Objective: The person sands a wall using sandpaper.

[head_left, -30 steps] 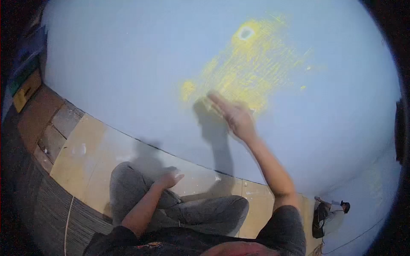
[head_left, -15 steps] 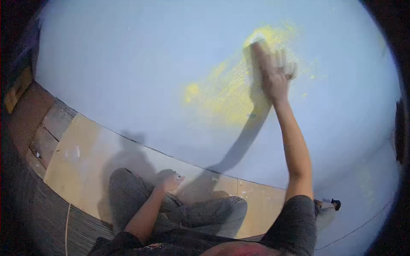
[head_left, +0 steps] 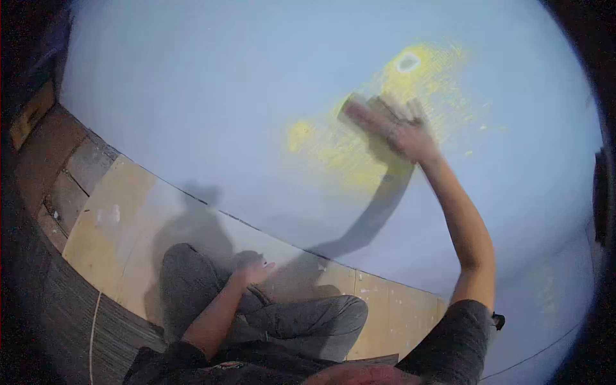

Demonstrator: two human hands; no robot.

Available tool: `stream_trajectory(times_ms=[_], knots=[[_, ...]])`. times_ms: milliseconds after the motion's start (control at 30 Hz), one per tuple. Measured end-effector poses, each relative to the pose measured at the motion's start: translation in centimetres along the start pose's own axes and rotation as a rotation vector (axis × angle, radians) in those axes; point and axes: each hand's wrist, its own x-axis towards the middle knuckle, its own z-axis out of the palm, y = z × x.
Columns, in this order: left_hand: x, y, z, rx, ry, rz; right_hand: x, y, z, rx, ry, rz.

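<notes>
My right hand (head_left: 401, 128) is raised against the pale blue-white wall (head_left: 192, 83), over a patch of yellow marks (head_left: 340, 157). It grips a dark, reddish-brown block (head_left: 360, 117), smeared by motion, whose face lies toward the wall. Above the hand, a small whitish spot ringed in yellow (head_left: 408, 62) shows on the surface. Low in the view, my left hand (head_left: 255, 272) rests near my crossed legs (head_left: 301, 324), palm partly up with its fingers apart. Nothing shows in it.
Along the wall's lower edge runs a tan board (head_left: 128, 212) with pale smudges. A cord (head_left: 95, 333) lies on the dark ribbed floor at the left. A small black object (head_left: 498, 321) is beside my right sleeve. Shadows of my head and arm fall on the wall.
My right hand and the block have moved down and left from the whitish spot, uncovering it. The right elbow has shifted right. My left hand has hardly moved, its fingers a little more spread.
</notes>
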Motion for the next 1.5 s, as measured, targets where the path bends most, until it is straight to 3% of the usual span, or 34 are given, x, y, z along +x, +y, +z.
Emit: stream_trajectory(times_ms=[33,67,100,133,200,300,367,433,500,567,600,667,700,733,767,800,900,967,1033,1100,1167,1200,1233,1300,1333,1367,1400,1467,1500], knots=[[2.0,-1.4,0.7,0.085,-0.017,0.038,0.6,1.8,-0.7,-0.109,0.063,0.110],[3.4,-2.3,1.8,0.162,-0.040,0.079,0.6,4.1,0.0,-0.088,0.226,0.383],[4.0,-2.1,3.3,0.231,-0.064,0.120,0.6,2.4,-0.9,-0.037,0.145,0.305],[2.5,-1.1,3.2,0.035,-0.076,0.042,0.5,0.8,-1.9,0.022,0.061,0.229],[2.0,-1.2,2.5,-0.017,-0.050,0.006,-0.5,-2.8,-0.8,0.018,-0.414,-0.369],[2.2,-2.0,2.5,-0.017,-0.041,-0.008,0.4,1.8,-0.8,-0.036,0.017,0.081],[2.7,-2.2,2.8,-0.070,-0.142,-0.013,0.9,0.9,-1.6,-0.016,0.316,0.463],[2.5,-1.9,3.2,-0.109,-0.126,-0.027,-0.9,-2.7,0.5,0.132,-0.028,-0.035],[1.7,-2.1,3.9,-0.074,0.005,-0.027,-1.9,-1.2,0.6,0.631,-0.062,0.169],[2.8,-2.7,3.4,-0.035,-0.083,-0.011,0.3,1.9,-3.0,-0.161,0.133,0.336],[3.6,-3.0,4.3,-0.031,-0.132,-0.001,1.0,0.9,-4.8,-0.007,-0.176,0.504],[5.4,-5.9,6.4,0.104,-0.196,0.036,-0.3,-1.2,-2.3,0.109,-0.322,0.163],[6.9,-7.9,7.7,0.236,-0.206,0.070,-1.5,-1.3,-1.2,0.123,-0.227,-0.026],[4.2,-5.6,5.7,0.211,-0.077,0.035,-2.7,-1.5,0.0,0.119,-0.126,-0.215],[1.6,-2.7,3.7,0.183,0.047,0.010,-1.9,0.8,0.3,-0.007,0.145,-0.262],[0.4,-0.4,0.8,-0.056,-0.206,-0.004,-2.3,2.6,2.2,0.055,0.215,0.073],[3.7,-3.7,4.8,0.068,-0.200,0.092,-1.1,-1.6,-0.8,0.117,-0.168,0.387],[2.6,-3.2,4.5,0.093,-0.122,0.029,-2.9,-4.7,-1.3,0.100,-0.091,-0.074],[2.7,-3.2,4.8,0.118,-0.077,-0.008,-0.3,-7.8,-8.2,0.480,-0.218,0.237],[4.1,-3.3,5.4,0.142,-0.132,-0.007,0.1,-7.6,-7.7,1.232,0.047,0.581],[5.5,-4.4,7.1,-0.023,-0.138,0.011,-1.1,-7.9,-5.7,1.897,0.070,1.138],[3.5,-2.4,3.8,0.025,-0.251,0.044,-1.4,-9.0,-4.2,2.125,0.005,1.219],[2.8,-2.2,3.2,0.090,-0.235,0.051,-0.6,-10.8,-4.7,2.165,-0.102,1.372],[1.9,-2.2,2.3,0.214,-0.197,0.067,-1.7,-12.0,-0.7,2.460,-0.290,1.297],[1.0,-2.8,2.9,0.150,0.003,0.072,-1.0,-10.6,-1.3,2.456,-0.205,1.381],[1.0,-3.1,3.2,0.135,0.006,0.032,-0.4,-8.2,-1.6,2.446,-0.123,1.461],[2.1,-4.3,4.2,0.118,0.010,-0.009,-0.7,-5.2,-0.5,2.687,-0.039,1.339],[2.9,-5.1,4.7,0.105,-0.021,-0.032,0.8,-1.7,-3.9,2.662,0.379,1.216],[3.0,-4.9,4.5,0.114,-0.038,-0.006,2.1,-1.7,-6.5,2.643,0.563,1.391]])
